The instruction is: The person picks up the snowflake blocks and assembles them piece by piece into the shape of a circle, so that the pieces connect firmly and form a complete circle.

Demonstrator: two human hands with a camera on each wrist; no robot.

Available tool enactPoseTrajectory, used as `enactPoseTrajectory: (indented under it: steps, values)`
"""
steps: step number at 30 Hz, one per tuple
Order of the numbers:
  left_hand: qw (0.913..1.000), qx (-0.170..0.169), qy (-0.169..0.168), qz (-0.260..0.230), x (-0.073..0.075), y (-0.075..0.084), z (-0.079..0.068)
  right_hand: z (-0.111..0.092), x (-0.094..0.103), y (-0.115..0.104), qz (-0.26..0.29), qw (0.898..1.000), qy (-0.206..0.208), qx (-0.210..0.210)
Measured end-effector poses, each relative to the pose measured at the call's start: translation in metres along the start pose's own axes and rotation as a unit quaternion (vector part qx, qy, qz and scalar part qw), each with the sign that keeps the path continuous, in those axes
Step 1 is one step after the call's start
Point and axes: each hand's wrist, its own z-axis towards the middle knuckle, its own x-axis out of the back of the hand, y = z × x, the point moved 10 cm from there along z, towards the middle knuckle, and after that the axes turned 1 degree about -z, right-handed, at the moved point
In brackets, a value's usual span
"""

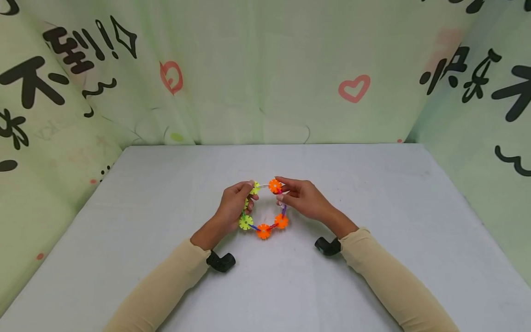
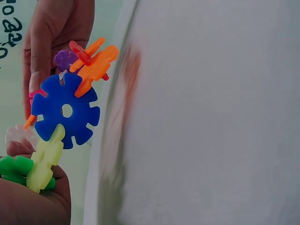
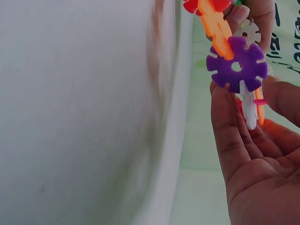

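A ring of notched plastic snowflake discs [image 1: 263, 231], slotted edge to edge, hangs upright between both hands. My left hand [image 1: 233, 205] grips its left side at the yellow-green discs [image 1: 245, 222], thumb near the top one. On the other side, my right hand [image 1: 306, 198] pinches the ring by its upper right part, close to an orange disc [image 1: 274, 186]. The left wrist view shows a blue disc [image 2: 49, 110] face on, joined to a yellow one [image 2: 41, 171]. Facing the right wrist camera is a purple disc [image 3: 255, 65], with a white disc [image 3: 250, 112] slotted below it.
A white-covered table [image 1: 166, 184] lies under the hands. Pale green curtains [image 1: 265, 69] with black characters and red hearts enclose it at the back and sides. Black wrist mounts [image 1: 221, 262] stick out from the beige sleeves [image 1: 166, 281].
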Motion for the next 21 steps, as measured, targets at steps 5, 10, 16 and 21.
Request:
enactPoseTrajectory:
  steps: [5,10,16,21]
  values:
    - [1.0,0.002,-0.007,0.001,-0.003,-0.003,0.001,-0.004,0.002,0.004,-0.01,1.0,-0.006,0.004]
    - [0.9999,0.004,-0.014,-0.002,-0.006,-0.005,0.002,-0.005,0.001,0.007,-0.011,1.0,-0.011,0.007]
    - [0.999,0.019,-0.029,-0.03,-0.01,-0.008,0.001,-0.006,0.001,0.007,-0.004,1.0,-0.018,0.013]
    - [0.9994,0.011,-0.032,-0.007,-0.012,-0.006,-0.001,-0.008,0.002,0.005,-0.004,1.0,-0.024,0.005]
